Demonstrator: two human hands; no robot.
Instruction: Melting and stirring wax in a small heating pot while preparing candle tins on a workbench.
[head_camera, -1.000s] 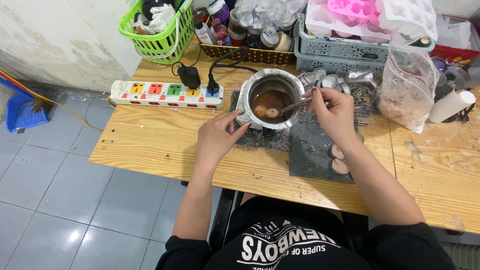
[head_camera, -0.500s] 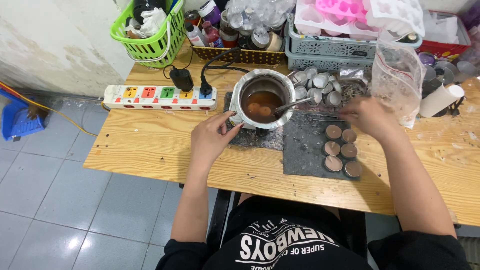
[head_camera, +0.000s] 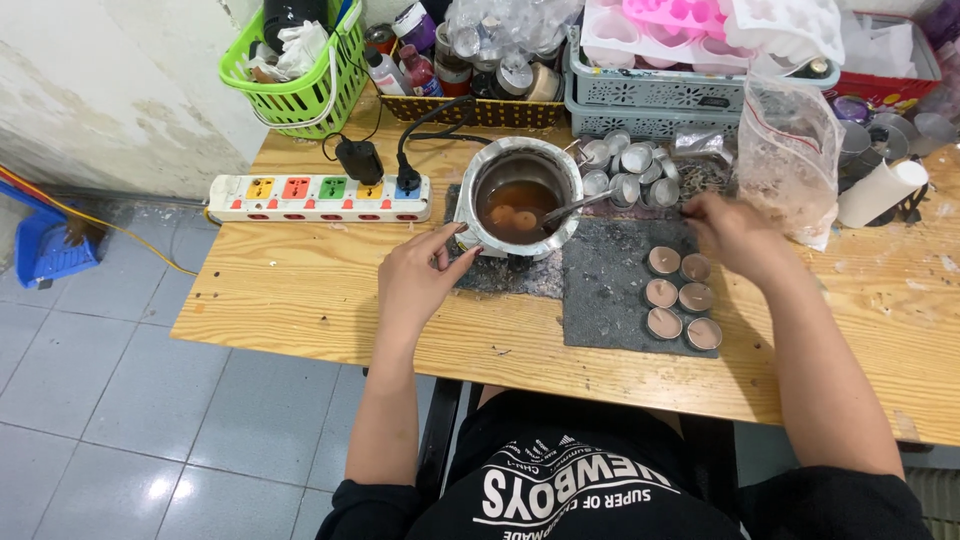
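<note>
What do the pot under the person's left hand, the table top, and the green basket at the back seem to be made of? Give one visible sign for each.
Pot: probably metal, silvery and shiny, with a glinting rim. Left hand touches its side.
Table top: wood, pale and unpainted, with clear grain lines and knots.
Green basket: likely plastic, bright uniform colour with moulded slots.

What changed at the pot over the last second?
The right hand let go of the spoon, which now leans in the metal pot, and moved right, above the filled tealight cups. The left hand stayed at the pot's side.
</note>
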